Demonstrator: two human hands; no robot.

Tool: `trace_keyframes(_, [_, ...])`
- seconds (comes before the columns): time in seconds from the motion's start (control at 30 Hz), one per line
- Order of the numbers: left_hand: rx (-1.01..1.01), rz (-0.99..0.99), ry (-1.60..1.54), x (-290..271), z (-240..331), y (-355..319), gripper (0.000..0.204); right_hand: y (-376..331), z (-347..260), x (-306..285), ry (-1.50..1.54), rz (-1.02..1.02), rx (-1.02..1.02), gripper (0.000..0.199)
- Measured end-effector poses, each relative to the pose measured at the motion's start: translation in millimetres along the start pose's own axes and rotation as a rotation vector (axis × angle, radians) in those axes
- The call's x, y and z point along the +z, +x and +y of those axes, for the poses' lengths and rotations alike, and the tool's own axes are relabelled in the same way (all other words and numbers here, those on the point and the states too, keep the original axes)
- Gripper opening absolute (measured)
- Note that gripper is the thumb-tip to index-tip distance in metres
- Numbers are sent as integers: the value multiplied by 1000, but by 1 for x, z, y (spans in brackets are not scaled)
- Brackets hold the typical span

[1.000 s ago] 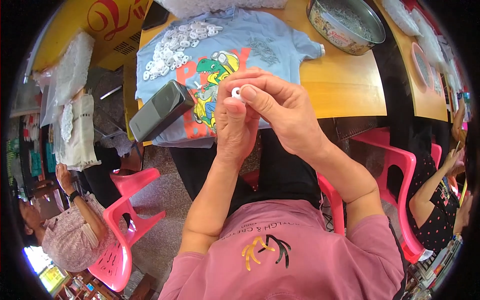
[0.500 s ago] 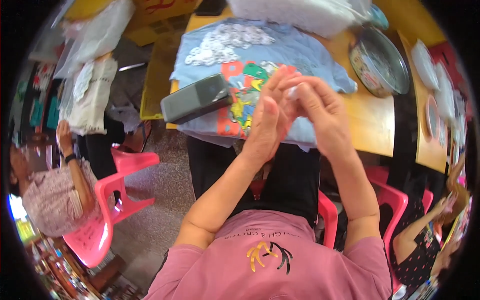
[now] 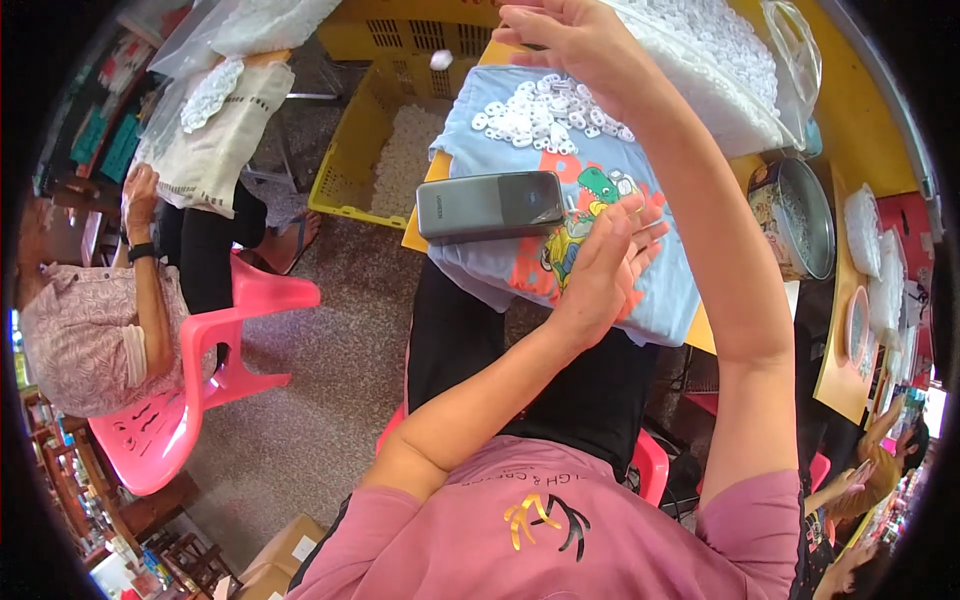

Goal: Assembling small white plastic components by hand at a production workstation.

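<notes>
My right hand (image 3: pixel 570 40) reaches out beyond the table's far left, its fingers stretched and apart, holding nothing visible. A small white piece (image 3: pixel 441 60) is in the air to its left, above the yellow crate (image 3: pixel 345 165); its details are blurred. My left hand (image 3: pixel 600 275) hovers over the near part of the blue printed cloth (image 3: pixel 665 290), palm turned up and fingers extended. A tiny pale spot shows by its fingertips; I cannot make out what it is. White plastic pieces with holes (image 3: pixel 550 110) lie heaped on the cloth, partly behind my right forearm.
A dark grey box-shaped device (image 3: pixel 490 206) lies on the cloth's left side. A big bag of white pieces (image 3: pixel 725 60) stands behind. To the right is a round metal tin (image 3: pixel 815 225). On the left, another person sits on a pink chair (image 3: pixel 215 340). White pieces fill part of the crate.
My hands, together before over the cloth, have parted. The right swung far forward and left, and a white piece has left it. The view has shifted left, showing the crate.
</notes>
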State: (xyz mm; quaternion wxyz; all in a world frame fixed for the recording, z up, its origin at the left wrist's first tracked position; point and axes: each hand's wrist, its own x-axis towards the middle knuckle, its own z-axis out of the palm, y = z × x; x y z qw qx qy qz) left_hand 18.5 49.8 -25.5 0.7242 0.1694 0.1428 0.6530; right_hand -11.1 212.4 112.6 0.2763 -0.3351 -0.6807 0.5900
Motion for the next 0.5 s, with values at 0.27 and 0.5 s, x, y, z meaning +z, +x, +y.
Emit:
trace_keyframes(0.27, [20,21,-44,-4,0,-3,40,-29,75,-37,-593,-22,-73,23])
trace_keyframes(0.5, [30,-31,-26,-2,1,-3,38,-58,106,-43,-735,79,-160,28])
